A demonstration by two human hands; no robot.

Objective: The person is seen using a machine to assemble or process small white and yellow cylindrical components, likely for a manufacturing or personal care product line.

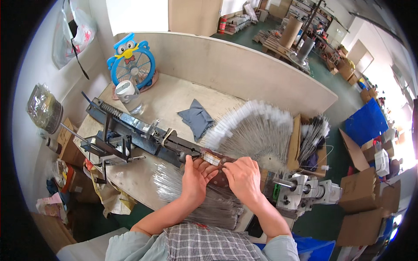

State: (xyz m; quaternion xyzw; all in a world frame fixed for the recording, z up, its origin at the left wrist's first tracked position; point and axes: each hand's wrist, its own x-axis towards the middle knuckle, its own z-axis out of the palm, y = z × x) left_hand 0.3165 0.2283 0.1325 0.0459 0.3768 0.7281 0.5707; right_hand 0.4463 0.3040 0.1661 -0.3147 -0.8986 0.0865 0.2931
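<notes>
Checked shirt (209, 243) at bottom edge, forearms reaching up. Left hand (194, 178) and right hand (244, 177) both clenched on a small brown block (217, 160) at the near end of the long dark metal jig (130, 130) on the worktop (174, 95). Wire bundle (213, 204) under the wrists; white-tipped wires (257, 126) fanned just behind.

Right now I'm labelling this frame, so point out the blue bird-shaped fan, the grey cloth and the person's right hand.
blue bird-shaped fan (132, 65), head view, on its round grille.
grey cloth (197, 118), head view, on its folded middle.
right hand (243, 178), head view, on the back of the hand.
</notes>
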